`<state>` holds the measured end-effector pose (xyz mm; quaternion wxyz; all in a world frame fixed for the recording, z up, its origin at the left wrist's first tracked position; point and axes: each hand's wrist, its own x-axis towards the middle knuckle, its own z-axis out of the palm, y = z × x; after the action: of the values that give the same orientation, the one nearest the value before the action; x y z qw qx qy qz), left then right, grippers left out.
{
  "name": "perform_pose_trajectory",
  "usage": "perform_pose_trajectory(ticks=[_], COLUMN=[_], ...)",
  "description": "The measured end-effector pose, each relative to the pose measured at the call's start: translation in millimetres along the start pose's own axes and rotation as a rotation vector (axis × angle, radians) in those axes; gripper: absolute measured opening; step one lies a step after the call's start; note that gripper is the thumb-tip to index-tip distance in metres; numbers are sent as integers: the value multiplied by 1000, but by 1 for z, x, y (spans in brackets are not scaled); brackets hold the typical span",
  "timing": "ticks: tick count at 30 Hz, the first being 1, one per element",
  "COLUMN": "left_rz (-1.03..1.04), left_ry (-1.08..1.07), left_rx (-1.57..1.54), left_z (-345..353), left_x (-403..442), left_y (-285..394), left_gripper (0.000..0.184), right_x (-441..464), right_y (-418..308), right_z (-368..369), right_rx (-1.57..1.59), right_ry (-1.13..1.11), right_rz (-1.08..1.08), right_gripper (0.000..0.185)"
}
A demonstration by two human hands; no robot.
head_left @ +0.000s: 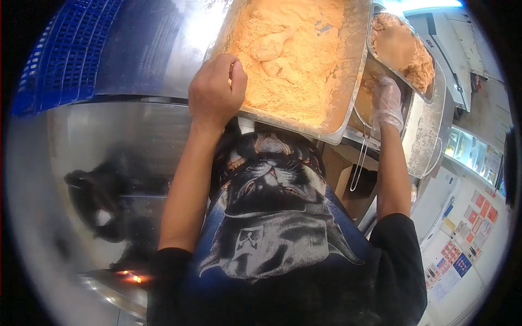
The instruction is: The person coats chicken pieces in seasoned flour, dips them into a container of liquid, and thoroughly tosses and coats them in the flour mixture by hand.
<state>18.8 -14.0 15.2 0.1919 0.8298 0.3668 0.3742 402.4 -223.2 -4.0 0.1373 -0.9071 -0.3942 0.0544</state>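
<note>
My left hand [217, 89] is bare and curled into a fist at the near left corner of a large metal tray [346, 111]. Its fingertips are turned away, so anything inside the fist is hidden. Orange-yellow breading flour [296, 65] fills that tray, with a few coated lumps [270, 46] half buried in it. My right hand [387, 103] wears a clear plastic glove and reaches down into a smaller metal container [406, 96] of brownish liquid. Its fingers are unclear there. Beside it a wire strainer handle [359, 168] hangs over the container's near edge.
A metal pan of coated, lumpy pieces [418, 68] stands beyond my right hand. Right of it is another metal tray [423, 144] with a wire handle. A blue plastic basket [70, 54] sits at the upper left on a steel counter [144, 60]. An open cardboard box [342, 168] lies below.
</note>
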Motion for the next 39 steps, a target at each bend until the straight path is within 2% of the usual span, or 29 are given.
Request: perform_pose_trajectory(ticks=[2,4,5,7,8,9,11,13,15,16,18,19,21,23,25,27,28,30,31,33,35,37,39], left_rz=[-11,26,21,12,20,21,7,15,11,8,7,4,6,9,-27,-29,-33,-41,-46,-46,-38,-39,-39], left_ry=[1,28,32,32,26,24,31,4,0,-7,1,11,47,86,41,42,37,38,39,62,74,69,70], left_rx=[-2,-21,-18,1,-8,-11,2,-20,-11,-4,-16,-29,-41,-51,-47,-46,-52,-46,-41,-35,-45,-38,-36], left_z=[-1,1,0,0,1,2,1,0,0,0,0,1,3,2,-1,-1,-1,1,1,2,3,3,2], left_x=[0,-1,0,-1,-1,-1,-2,-2,-2,-3,-3,-3,-3,-3,-4,-3,-4,-5,-5,-5,-5,-5,-5], left_y=[-1,-3,-3,-1,0,-1,-3,-4,-4,-3,-4,-4,-5,-4,-4,-4,-4,-5,-6,-6,-5,-6,-5], left_gripper=[5,5,5,4,4,4,4,9,9,9,9,9,6,3,9,9,9,10,10,10,10,10,10], right_x=[-3,-13,-13,-15,-11,-13,-10,-8,-7,-4,3,2,-3,-2,-11,-15,-15,-12,-6,3,-9,-19,-17], right_y=[-12,-31,-29,-12,-10,-8,-20,-36,-50,-57,-75,-89,-136,-166,-207,-233,-233,-224,-218,-209,-202,-204,-206], right_z=[-13,-32,-35,-44,-52,-59,-85,-109,-129,-139,-152,-149,-132,-101,-69,-38,-13,41,50,54,66,84,94], right_rx=[-76,161,160,521,315,313,439,381,598,597,729,732,690,563,1037,624,624,1164,1163,29,67,-319,-285], right_ry=[-37,-71,-73,-27,-55,-47,-180,-171,-89,-89,-208,-209,-215,-321,-547,-597,-600,-559,-568,-488,-529,-459,-466], right_rz=[32,231,224,288,157,165,322,243,253,256,78,73,-90,-186,45,-4,-10,6,-2,-108,-43,-330,-283], right_gripper=[35,34,34,32,31,31,31,31,32,32,32,32,31,35,32,33,33,32,32,35,37,34,34])
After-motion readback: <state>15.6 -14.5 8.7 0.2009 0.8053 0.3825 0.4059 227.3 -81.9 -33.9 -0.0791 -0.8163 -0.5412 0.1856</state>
